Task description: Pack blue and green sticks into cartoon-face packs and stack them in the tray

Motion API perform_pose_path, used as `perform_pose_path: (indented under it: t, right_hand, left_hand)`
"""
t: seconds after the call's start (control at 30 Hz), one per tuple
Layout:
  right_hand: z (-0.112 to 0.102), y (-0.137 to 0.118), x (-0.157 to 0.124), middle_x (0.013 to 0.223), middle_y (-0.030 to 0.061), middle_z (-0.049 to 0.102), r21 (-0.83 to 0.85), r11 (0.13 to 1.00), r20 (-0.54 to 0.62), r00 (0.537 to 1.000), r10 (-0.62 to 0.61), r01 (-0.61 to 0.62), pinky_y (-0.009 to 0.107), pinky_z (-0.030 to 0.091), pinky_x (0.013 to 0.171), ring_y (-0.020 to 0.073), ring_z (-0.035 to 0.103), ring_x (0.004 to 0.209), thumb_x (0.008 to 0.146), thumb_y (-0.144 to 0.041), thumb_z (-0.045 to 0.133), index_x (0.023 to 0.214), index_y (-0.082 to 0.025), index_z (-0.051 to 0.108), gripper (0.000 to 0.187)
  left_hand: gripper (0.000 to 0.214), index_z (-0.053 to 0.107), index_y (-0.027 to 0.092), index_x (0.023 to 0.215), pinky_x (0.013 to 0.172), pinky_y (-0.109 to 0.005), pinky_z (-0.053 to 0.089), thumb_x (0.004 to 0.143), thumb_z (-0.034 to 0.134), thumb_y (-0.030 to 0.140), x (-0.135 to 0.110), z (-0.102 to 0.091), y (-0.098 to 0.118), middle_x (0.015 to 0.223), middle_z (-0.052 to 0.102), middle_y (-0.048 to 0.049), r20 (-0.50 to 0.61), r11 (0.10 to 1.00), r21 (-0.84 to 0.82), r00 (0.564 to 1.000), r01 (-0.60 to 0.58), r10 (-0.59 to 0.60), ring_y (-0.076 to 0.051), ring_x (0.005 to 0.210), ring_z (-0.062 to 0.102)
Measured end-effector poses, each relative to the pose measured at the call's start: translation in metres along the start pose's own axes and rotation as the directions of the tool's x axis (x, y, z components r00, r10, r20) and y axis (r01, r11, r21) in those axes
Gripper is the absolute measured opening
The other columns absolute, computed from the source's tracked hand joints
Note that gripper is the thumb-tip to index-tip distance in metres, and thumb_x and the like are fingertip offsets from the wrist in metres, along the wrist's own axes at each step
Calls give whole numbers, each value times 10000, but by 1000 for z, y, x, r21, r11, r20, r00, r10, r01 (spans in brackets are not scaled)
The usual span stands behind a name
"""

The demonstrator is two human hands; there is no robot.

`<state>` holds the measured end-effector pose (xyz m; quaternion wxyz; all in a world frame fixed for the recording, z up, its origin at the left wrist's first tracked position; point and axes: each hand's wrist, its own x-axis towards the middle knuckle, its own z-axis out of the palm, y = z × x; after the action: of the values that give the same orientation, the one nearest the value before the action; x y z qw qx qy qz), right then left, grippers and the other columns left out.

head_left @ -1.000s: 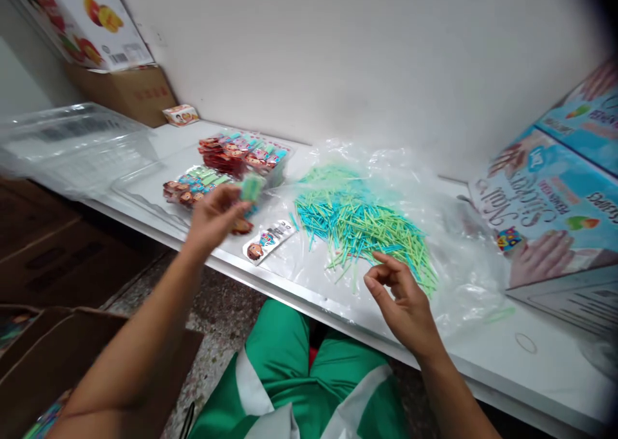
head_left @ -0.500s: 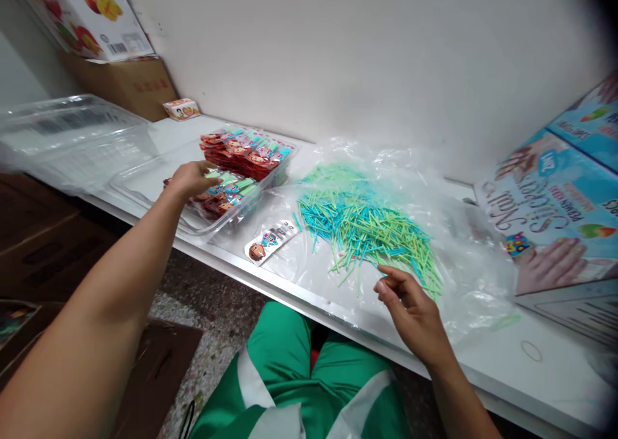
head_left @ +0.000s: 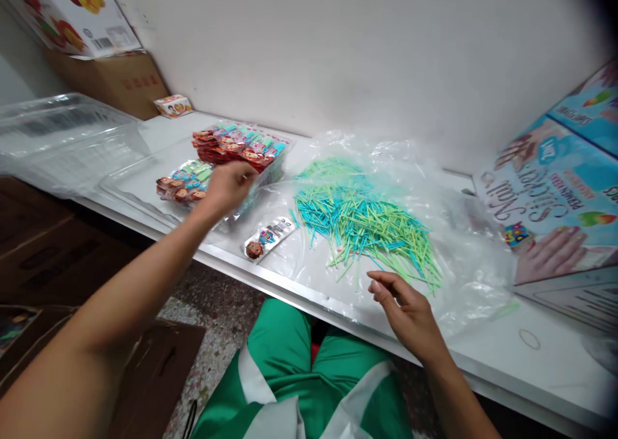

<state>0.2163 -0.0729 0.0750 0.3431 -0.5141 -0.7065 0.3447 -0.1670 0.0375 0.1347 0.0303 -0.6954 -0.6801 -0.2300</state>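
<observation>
My left hand (head_left: pixel 229 186) reaches over the near right part of a clear plastic tray (head_left: pixel 135 185), fingers curled, beside a row of small cartoon packets (head_left: pixel 186 181); I cannot make out anything in its grip. A fuller stack of the same packets (head_left: pixel 239 146) lies behind it. One flat cartoon packet (head_left: pixel 268 236) lies alone on the white table. My right hand (head_left: pixel 403 310) hovers at the near edge of a heap of blue and green sticks (head_left: pixel 362 223) on a clear plastic sheet (head_left: pixel 458 265), fingers loosely bent, holding nothing.
A printed nail-sticker box (head_left: pixel 550 201) stands at the right. Empty clear trays (head_left: pixel 62 133) lie at the left, with cardboard boxes (head_left: pixel 123 82) behind. A rubber band (head_left: pixel 530 339) lies near the table's front edge (head_left: pixel 299 291). My green trousers (head_left: pixel 299 374) show below.
My left hand carried a green packet to the tray, set it among the row there, and has now drawn back rightward to the tray's near corner. My right hand barely shifted.
</observation>
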Motion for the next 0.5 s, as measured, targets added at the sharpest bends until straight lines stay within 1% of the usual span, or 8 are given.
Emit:
perform_pose_path:
  t: [0.03, 0.07, 0.1, 0.17, 0.23, 0.3, 0.4, 0.5]
  right_hand:
    - [1, 0, 0, 888, 32, 633, 4, 1000, 5, 1000, -6, 6, 263, 498, 680, 138, 598, 724, 853, -340, 511, 1042, -213, 595, 244]
    - [2, -1, 0, 894, 34, 633, 7, 1000, 10, 1000, -16, 16, 264, 500, 680, 140, 599, 731, 856, -338, 505, 1041, -215, 596, 240]
    - [2, -2, -1, 905, 36, 633, 8, 1000, 18, 999, -30, 29, 266, 501, 681, 144, 599, 744, 860, -334, 499, 1039, -216, 596, 235]
    - [1, -5, -3, 930, 44, 633, -1, 998, 35, 998, -61, 61, 269, 504, 681, 152, 599, 767, 865, -327, 490, 1037, -219, 599, 230]
    - [-3, -7, -7, 942, 51, 634, -18, 997, 48, 996, -74, 75, 270, 505, 675, 159, 601, 777, 869, -319, 484, 1040, -220, 602, 230]
    - [-8, -7, -11, 928, 52, 638, -32, 997, 42, 997, -66, 67, 269, 504, 665, 160, 605, 766, 870, -318, 482, 1038, -218, 603, 230]
    - [-13, -2, -17, 874, 42, 643, -33, 999, 19, 999, -38, 39, 265, 499, 661, 155, 609, 749, 869, -319, 486, 1028, -212, 602, 224]
    - [-14, 2, -20, 871, 35, 643, -9, 1000, 24, 999, -24, 24, 259, 496, 665, 151, 610, 756, 870, -318, 483, 1037, -216, 598, 227]
  left_hand:
    - [341, 637, 163, 997, 745, -266, 395, 859, 392, 355, -11, 10, 16, 967, 656, -69, 108, 996, -36, 991, -77, 80, -194, 842, 574]
    - [335, 645, 175, 962, 721, -268, 399, 841, 421, 393, -21, 22, 28, 927, 660, -67, 217, 994, -32, 970, -100, 105, -201, 824, 578]
    - [339, 637, 181, 976, 706, -272, 400, 817, 456, 420, -32, 35, 37, 929, 657, -75, 292, 997, 4, 953, -80, 76, -216, 841, 579]
    - [423, 605, 176, 1040, 709, -293, 403, 753, 528, 478, -48, 60, 42, 1001, 635, -116, 360, 992, 124, 930, 24, -67, -269, 949, 557]
    - [512, 584, 168, 1061, 725, -318, 407, 702, 561, 533, -56, 79, 37, 1055, 609, -148, 366, 966, 209, 903, 154, -224, -311, 1010, 529]
    - [542, 581, 166, 1049, 736, -338, 408, 687, 554, 568, -60, 89, 29, 1078, 594, -164, 340, 943, 235, 890, 234, -305, -329, 1020, 523]
    - [538, 599, 161, 982, 723, -343, 405, 677, 540, 601, -60, 94, 22, 1064, 598, -176, 303, 927, 233, 885, 293, -355, -335, 1000, 537]
    - [550, 603, 158, 923, 666, -319, 397, 634, 566, 625, -58, 96, 18, 992, 630, -166, 297, 892, 192, 842, 409, -450, -315, 920, 576]
